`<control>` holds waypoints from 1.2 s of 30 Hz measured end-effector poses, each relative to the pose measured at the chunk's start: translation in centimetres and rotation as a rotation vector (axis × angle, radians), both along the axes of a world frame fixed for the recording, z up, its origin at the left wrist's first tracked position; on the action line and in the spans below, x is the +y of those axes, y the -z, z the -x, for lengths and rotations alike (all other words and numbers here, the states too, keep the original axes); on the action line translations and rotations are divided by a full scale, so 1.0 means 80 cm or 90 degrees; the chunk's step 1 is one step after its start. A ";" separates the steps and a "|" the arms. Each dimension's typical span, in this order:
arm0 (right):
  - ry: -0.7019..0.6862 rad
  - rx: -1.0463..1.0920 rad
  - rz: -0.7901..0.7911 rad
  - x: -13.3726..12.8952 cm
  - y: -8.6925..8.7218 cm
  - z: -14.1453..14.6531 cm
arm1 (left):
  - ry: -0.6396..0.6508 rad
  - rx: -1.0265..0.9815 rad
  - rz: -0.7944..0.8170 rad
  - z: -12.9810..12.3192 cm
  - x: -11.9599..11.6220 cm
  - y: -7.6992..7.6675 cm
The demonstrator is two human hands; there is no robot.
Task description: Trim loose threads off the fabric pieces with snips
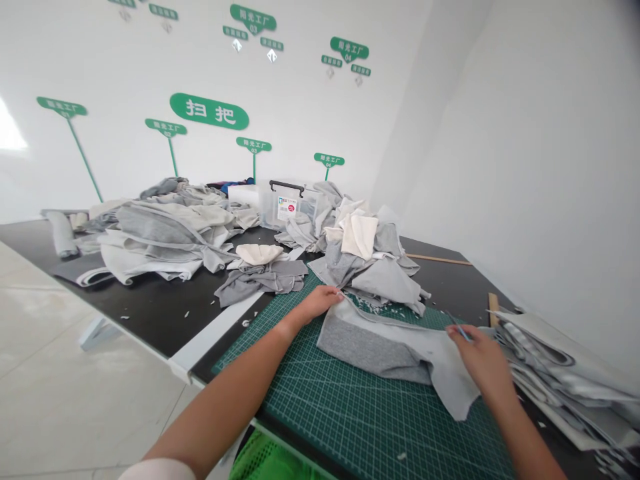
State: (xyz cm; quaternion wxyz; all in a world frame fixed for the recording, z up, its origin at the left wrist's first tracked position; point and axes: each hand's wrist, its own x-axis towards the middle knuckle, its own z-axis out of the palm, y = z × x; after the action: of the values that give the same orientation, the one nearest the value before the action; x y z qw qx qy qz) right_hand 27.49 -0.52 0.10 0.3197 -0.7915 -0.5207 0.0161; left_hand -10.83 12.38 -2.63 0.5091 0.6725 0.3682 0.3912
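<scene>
Our left grip [320, 303] lies open at the gray fabric's [380, 348] edge; our right grip [483, 357] pinches a thin blue tool [463, 332], its tip hard to make out.

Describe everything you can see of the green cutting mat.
The cutting mat is a dark green sheet printed with a fine pale grid, with the look of flat, smooth plastic. It lies flat on the black table, set at an angle to the table's edge. A grey fabric piece lies across it, a cloth heap overlaps its far edge, and pale scraps dot its surface. The left hand is over its far part.
</scene>
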 end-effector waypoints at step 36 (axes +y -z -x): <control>-0.285 -0.007 0.002 0.033 0.022 0.227 | 0.081 -0.026 -0.118 -0.035 -0.018 0.009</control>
State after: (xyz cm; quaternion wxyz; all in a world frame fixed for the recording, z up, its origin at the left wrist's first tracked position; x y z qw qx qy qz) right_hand 9.34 2.10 -1.66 0.3039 -0.6566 -0.6853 0.0834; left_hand -8.06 10.94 -3.34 0.4762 0.7304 0.2766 0.4040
